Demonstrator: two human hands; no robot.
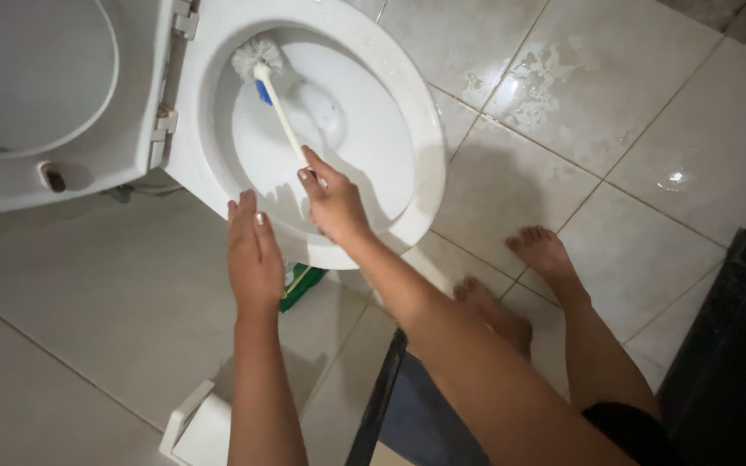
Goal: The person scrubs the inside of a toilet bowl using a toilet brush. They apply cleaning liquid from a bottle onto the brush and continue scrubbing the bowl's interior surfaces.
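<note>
My right hand (pixel 333 201) grips the white handle of a toilet brush (pixel 271 90), whose bristled head presses against the inner wall at the far side of the white toilet bowl (pixel 429 147). A blue band marks the handle just below the bristles. My left hand (pixel 252 255) hovers flat, fingers together, over the near rim of the bowl and holds nothing. The raised lid and seat (pixel 36 95) lean back at the upper left.
My two bare feet (pixel 520 285) stand on beige floor tiles to the right of the bowl. Wet patches (pixel 537 73) lie on the tiles at the upper right. A green packet (pixel 300 285) sits beneath the bowl, a white holder (pixel 196 427) at the bottom, a dark bin (pixel 736 345) at the right.
</note>
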